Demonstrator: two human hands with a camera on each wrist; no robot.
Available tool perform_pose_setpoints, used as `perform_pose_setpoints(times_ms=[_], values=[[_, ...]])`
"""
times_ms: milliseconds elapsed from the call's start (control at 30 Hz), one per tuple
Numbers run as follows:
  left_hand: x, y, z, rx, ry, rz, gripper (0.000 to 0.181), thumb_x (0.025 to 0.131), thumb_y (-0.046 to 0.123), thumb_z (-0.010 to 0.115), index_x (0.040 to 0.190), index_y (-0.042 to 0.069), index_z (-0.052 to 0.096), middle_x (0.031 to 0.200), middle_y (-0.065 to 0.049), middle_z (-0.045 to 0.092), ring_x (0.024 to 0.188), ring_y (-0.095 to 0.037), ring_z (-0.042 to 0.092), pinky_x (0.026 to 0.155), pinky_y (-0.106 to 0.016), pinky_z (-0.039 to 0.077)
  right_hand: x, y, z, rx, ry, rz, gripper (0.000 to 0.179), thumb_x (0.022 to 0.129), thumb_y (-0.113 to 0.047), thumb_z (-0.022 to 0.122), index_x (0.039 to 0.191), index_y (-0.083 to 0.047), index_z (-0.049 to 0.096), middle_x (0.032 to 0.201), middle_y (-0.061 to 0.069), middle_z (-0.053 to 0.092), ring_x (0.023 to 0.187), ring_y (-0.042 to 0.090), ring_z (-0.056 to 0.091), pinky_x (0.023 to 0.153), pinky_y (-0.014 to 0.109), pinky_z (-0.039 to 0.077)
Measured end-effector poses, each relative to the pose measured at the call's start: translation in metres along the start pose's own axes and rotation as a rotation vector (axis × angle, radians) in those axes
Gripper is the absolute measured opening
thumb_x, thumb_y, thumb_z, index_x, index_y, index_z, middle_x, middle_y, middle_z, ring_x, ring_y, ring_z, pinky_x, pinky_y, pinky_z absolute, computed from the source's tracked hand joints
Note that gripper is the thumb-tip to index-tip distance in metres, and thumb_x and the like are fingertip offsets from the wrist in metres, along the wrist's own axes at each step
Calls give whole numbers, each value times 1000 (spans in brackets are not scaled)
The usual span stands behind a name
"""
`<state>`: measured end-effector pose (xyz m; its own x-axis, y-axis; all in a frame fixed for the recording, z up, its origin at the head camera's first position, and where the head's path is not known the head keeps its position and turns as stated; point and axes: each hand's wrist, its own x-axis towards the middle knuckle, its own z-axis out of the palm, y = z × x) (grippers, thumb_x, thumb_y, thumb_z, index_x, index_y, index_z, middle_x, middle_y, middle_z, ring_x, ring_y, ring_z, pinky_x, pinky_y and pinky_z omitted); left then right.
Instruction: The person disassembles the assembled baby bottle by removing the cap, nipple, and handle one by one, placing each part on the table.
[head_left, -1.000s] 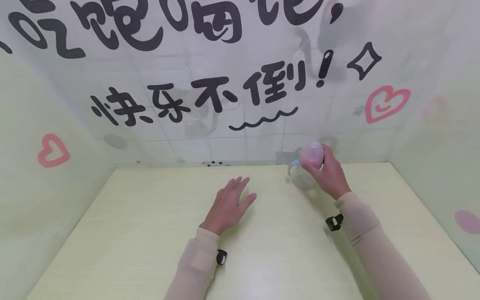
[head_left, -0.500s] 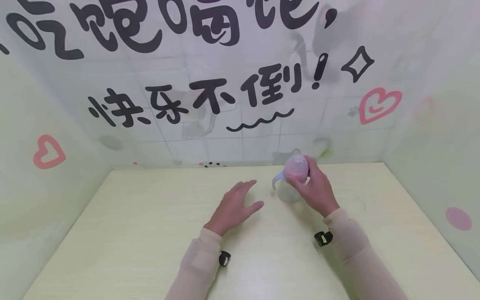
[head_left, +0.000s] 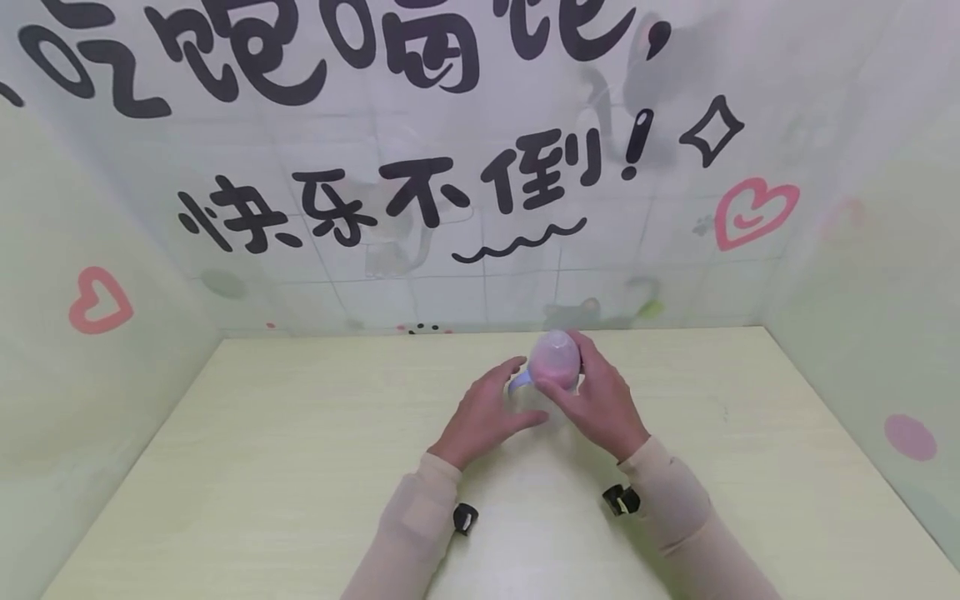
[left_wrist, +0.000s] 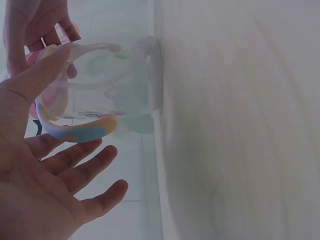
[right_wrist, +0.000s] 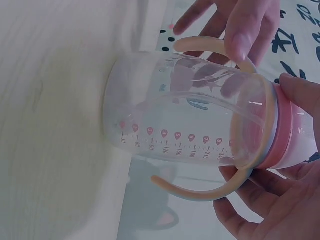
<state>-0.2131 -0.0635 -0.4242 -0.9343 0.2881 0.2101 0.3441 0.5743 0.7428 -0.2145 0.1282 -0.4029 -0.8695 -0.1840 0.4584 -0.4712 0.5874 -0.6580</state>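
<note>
A clear baby bottle (right_wrist: 185, 110) stands upright with its base right at the tabletop. It has a pink collar (right_wrist: 282, 125), a pale domed cap (head_left: 557, 354), printed volume marks and two curved side handles. My right hand (head_left: 603, 408) grips it round the collar and cap, thumb on the near side. My left hand (head_left: 483, 421) is at the bottle's left side, thumb and fingers spread apart around one handle (left_wrist: 82, 131). In the left wrist view the left thumb overlaps the collar, while the fingers extend loosely past the handle.
The pale wooden table (head_left: 300, 467) extends around both hands. Behind it rises a whitish wall sheet (head_left: 420, 292) with large black characters and a pink heart (head_left: 756, 212). Similar sheets close off the left and right sides. Black straps (head_left: 621, 500) show at the wrists.
My right hand has brought the bottle leftward and nearer, toward the middle of the table. My left hand has shifted right, its thumb and fingers now around the bottle's left handle.
</note>
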Motion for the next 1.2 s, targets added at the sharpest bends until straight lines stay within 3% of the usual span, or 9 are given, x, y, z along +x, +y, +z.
perform_pose_setpoints(times_ms=[200,667,833,1000,1200], values=[[6,1,7,-42,1,-5,74,76,37,86,140,17,53,129,2,62,114,-17,58,96,-42,49,-3,-4,1,0,-15,-5,71,86,-33,79,141,-5,45,119,12,66,95,23,62,73,39,50],[6,1,8,-76,-40,22,73,79,31,85,141,12,51,132,-2,62,121,-19,57,101,-42,47,-2,-10,-4,39,-63,-2,72,85,-28,80,143,-4,43,126,12,62,106,25,60,85,48,52],[5,3,6,-62,-46,36,73,79,28,85,141,12,51,134,-2,61,123,-19,57,103,-40,47,0,-10,-12,144,-49,-69,71,84,-15,80,143,-2,44,132,15,60,119,29,57,95,55,49],[4,5,1,-52,-32,68,69,79,26,86,138,10,53,129,-1,62,115,-16,58,99,-37,48,1,-7,-17,196,-49,-160,62,86,-10,77,140,-3,49,126,11,64,111,24,60,92,50,51],[2,7,-3,-57,-12,100,67,78,23,87,134,8,54,124,-2,63,109,-16,59,95,-36,50,1,-7,-19,203,-51,-176,58,87,-11,77,139,-4,51,122,8,66,106,21,62,89,46,52]])
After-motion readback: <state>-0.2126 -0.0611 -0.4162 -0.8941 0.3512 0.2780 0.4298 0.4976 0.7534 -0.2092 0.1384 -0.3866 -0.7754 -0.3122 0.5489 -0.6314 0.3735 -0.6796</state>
